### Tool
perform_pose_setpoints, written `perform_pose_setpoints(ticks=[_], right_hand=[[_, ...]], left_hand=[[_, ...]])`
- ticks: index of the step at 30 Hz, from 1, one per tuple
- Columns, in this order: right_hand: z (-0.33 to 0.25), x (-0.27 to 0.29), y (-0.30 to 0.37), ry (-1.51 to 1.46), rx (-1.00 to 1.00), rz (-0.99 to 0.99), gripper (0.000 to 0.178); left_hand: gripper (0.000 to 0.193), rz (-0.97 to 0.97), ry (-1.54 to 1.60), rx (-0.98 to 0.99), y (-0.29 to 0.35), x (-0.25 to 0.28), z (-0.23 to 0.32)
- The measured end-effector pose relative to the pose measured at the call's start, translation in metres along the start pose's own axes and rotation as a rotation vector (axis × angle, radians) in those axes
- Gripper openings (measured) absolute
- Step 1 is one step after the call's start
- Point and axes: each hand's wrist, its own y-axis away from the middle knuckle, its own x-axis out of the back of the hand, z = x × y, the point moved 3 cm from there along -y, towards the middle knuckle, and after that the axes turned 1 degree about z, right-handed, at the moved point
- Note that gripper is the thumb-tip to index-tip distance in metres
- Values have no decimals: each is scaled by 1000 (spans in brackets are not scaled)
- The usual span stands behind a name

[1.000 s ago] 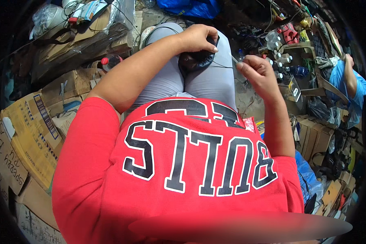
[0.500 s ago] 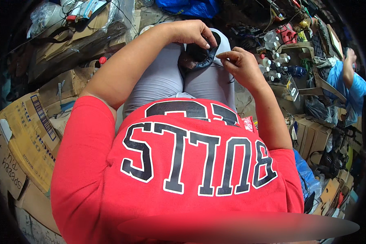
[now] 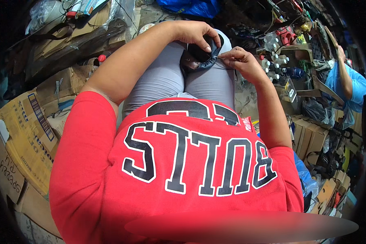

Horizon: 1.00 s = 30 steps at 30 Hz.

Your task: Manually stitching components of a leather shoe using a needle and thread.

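Dark curved leather shoe piece [image 3: 201, 61] resting on grey-trousered lap [image 3: 162, 81], left hand [image 3: 195, 34] gripping its top, right hand [image 3: 238, 61] pinching thin needle beside its edge; stitching seemingly unfinished

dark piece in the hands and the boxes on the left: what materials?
Dark piece: looks like leather or a synthetic, soft black with a slight sheen, curling under the left hand; the right hand pinches its edge. Boxes: brown corrugated cardboard, matte, creased flaps.
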Motion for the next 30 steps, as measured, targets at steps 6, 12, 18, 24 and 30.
perform_pose_setpoints(ticks=[6,12,18,24,30], right_hand=[[-15,-16,-4,78,16,165,14],[-29,-16,2,317,209,215,14],[-21,-29,23,377,209,307,21],[-31,-43,32,660,314,418,28],[-4,-19,11,158,90,201,32]], left_hand=[[30,3,-68,108,-2,-2,3],[35,450,-438,-117,17,10,-1],[31,573,-404,5,77,-19,19],[22,729,-873,-49,86,-42,21],[25,705,-541,-176,77,-31,7]])
